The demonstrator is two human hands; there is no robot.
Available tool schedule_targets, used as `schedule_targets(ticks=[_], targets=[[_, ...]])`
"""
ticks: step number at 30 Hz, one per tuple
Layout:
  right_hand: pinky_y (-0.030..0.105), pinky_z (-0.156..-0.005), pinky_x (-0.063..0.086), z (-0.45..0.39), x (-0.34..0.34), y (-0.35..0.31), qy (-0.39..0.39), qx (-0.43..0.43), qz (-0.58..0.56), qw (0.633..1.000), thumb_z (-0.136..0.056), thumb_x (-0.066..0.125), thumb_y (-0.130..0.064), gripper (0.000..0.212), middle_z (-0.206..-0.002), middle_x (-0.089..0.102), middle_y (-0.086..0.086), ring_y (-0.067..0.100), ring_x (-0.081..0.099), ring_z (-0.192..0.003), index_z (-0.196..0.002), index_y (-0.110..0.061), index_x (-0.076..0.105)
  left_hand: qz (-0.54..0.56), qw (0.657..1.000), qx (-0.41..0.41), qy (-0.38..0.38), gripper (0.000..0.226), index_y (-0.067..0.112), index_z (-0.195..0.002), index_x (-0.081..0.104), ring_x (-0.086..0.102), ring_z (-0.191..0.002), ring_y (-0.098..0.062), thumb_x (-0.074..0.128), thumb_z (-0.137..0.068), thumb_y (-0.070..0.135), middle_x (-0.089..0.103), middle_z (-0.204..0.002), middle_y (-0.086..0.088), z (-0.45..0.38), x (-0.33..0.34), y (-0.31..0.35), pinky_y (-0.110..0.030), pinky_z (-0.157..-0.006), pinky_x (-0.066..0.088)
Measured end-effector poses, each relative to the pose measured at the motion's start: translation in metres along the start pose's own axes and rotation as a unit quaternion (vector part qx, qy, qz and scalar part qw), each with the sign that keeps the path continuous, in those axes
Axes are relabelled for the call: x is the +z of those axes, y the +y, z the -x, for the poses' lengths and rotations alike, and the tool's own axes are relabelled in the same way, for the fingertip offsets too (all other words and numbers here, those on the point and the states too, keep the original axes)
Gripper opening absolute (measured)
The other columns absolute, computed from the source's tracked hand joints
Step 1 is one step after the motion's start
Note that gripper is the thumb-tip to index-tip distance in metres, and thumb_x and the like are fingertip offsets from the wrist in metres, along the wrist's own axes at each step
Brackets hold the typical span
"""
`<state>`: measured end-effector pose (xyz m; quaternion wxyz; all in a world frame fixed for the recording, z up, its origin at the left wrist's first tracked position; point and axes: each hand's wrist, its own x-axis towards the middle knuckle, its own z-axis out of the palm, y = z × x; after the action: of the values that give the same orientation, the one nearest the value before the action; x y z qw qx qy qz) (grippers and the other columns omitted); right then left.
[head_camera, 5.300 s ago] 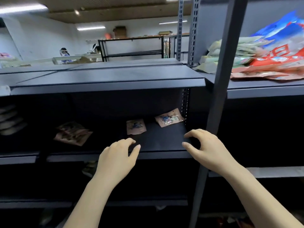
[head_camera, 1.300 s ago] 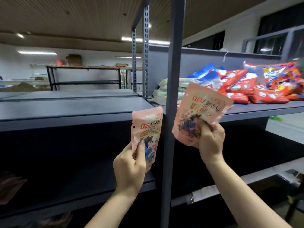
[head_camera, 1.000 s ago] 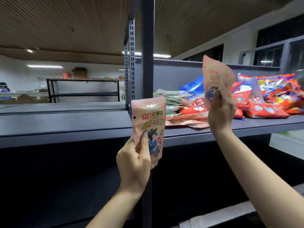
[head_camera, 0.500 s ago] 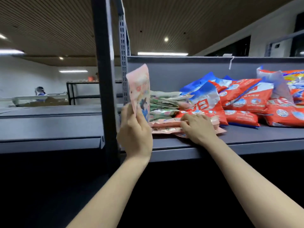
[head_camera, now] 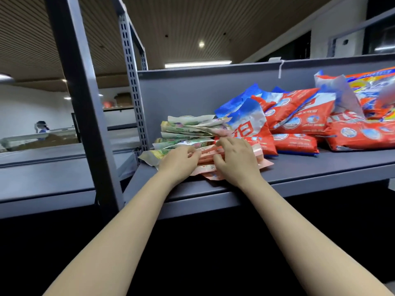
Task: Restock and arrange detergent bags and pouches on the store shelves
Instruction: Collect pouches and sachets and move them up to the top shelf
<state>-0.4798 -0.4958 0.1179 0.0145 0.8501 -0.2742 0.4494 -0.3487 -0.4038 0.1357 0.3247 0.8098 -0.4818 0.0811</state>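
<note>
On the shelf (head_camera: 320, 165), near its front edge and toward its left end, we have both hands on a low stack of pink pouches (head_camera: 208, 159). The head view is the only one, so everything comes from it.

Our left hand (head_camera: 179, 162) lies on the left part of the stack with the fingers curled down onto the top pouch; whether it pinches the pouch or only presses on it, we cannot tell, because the fingertips are blurred. Our right hand (head_camera: 235, 161) rests on the right part of the stack, fingers bent and a little spread, pressing downward. The two hands are just beside each other, almost touching.

The pink pouches lie flat, and their long axis runs left to right, parallel to the front edge of the shelf. They are directly under our hands, so both hands are equally near; the left one sits closer to the pile of green pouches (head_camera: 188, 133), which is stacked just behind and to the left, touching the pink ones. To the right, the red and blue bags (head_camera: 299, 124) lean against one another toward the back wall of the shelf, and the nearest one touches the pink stack.

We judge that the coming move is to square the pink stack, pushing its ends inward along the long axis.
</note>
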Motion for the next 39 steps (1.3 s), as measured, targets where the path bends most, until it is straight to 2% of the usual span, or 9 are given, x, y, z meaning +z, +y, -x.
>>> schedule_targets(ticks=[3,5,9,15,21,25,29,33,39], targets=[[0.033,-0.108,0.015,0.000,0.004,0.001,-0.023,0.000,0.034,0.999,-0.088,0.048,-0.028,0.032,-0.119,0.062,0.001,0.022,0.048,-0.118,-0.116,-0.016,0.059,-0.067,0.995,-0.025,0.068,0.030,0.027,-0.108,0.062,0.054,-0.109,-0.024,0.041,-0.092,0.041,0.063,-0.117,0.002,0.017,-0.003,-0.004,-0.035,-0.084,0.041],[0.034,-0.109,0.014,0.001,0.004,0.000,-0.027,0.001,0.039,0.999,-0.088,0.048,-0.029,0.032,-0.118,0.062,0.002,0.023,0.048,-0.118,-0.115,-0.017,0.059,-0.108,0.988,-0.047,0.095,0.034,0.021,-0.112,0.061,0.052,-0.110,-0.027,0.040,-0.093,0.040,0.061,-0.118,-0.003,0.028,-0.007,-0.007,-0.038,-0.085,0.039],[0.037,-0.112,0.015,0.005,-0.003,-0.007,-0.041,0.004,0.044,0.998,-0.087,0.050,-0.026,0.032,-0.119,0.062,0.004,0.024,0.047,-0.120,-0.116,-0.016,0.059,-0.109,0.988,-0.055,0.092,0.035,0.017,-0.114,0.058,0.051,-0.111,-0.029,0.038,-0.095,0.038,0.060,-0.118,-0.007,0.045,-0.016,-0.007,-0.039,-0.085,0.037],[0.040,-0.106,0.030,0.035,-0.024,-0.033,-0.013,0.036,-0.026,0.999,-0.085,0.056,-0.019,0.034,-0.117,0.063,0.010,0.029,0.050,-0.115,-0.118,-0.014,0.061,-0.078,0.992,-0.002,0.097,0.032,0.017,-0.112,0.059,0.052,-0.108,-0.026,0.041,-0.093,0.036,0.062,-0.115,-0.003,0.083,-0.047,-0.001,-0.036,-0.082,0.037],[0.042,-0.092,0.042,0.086,-0.039,-0.102,0.024,0.035,-0.114,0.993,-0.084,0.059,-0.012,0.029,-0.110,0.066,0.008,0.029,0.056,-0.104,-0.113,-0.009,0.063,-0.014,0.981,0.071,0.181,0.026,0.023,-0.107,0.063,0.058,-0.099,-0.023,0.045,-0.093,0.036,0.067,-0.105,0.003,0.153,-0.092,-0.017,-0.037,-0.084,0.044],[0.041,-0.095,0.043,0.120,-0.042,-0.164,0.014,0.023,-0.146,0.989,-0.084,0.061,-0.012,0.035,-0.115,0.065,0.002,0.023,0.057,-0.109,-0.118,-0.014,0.061,-0.026,0.981,0.069,0.182,0.023,0.023,-0.103,0.062,0.058,-0.097,-0.021,0.047,-0.092,0.036,0.066,-0.101,0.004,0.195,-0.125,-0.061,-0.033,-0.079,0.042],[0.041,-0.094,0.044,0.152,-0.037,-0.226,-0.001,0.008,-0.167,0.986,-0.084,0.063,-0.012,0.035,-0.112,0.065,0.000,0.023,0.058,-0.108,-0.118,-0.016,0.060,-0.054,0.984,0.039,0.164,0.024,0.023,-0.106,0.062,0.058,-0.099,-0.017,0.047,-0.093,0.036,0.066,-0.105,0.008,0.236,-0.156,-0.124,-0.034,-0.085,0.042],[0.035,-0.092,0.043,0.177,-0.017,-0.283,-0.043,-0.014,-0.179,0.983,-0.084,0.065,-0.013,0.035,-0.108,0.064,-0.004,0.018,0.058,-0.104,-0.118,-0.018,0.061,-0.077,0.986,-0.013,0.148,0.026,0.024,-0.111,0.061,0.058,-0.098,-0.014,0.046,-0.094,0.036,0.064,-0.106,0.010,0.280,-0.183,-0.192,-0.030,-0.084,0.040],[0.025,-0.092,0.037,0.210,0.030,-0.368,-0.121,-0.039,-0.202,0.971,-0.087,0.061,-0.019,0.034,-0.113,0.061,-0.011,0.010,0.053,-0.107,-0.121,-0.023,0.058,-0.120,0.978,-0.099,0.136,0.027,0.024,-0.113,0.060,0.058,-0.094,-0.016,0.046,-0.095,0.036,0.065,-0.104,0.008,0.339,-0.225,-0.288,-0.031,-0.083,0.042]])
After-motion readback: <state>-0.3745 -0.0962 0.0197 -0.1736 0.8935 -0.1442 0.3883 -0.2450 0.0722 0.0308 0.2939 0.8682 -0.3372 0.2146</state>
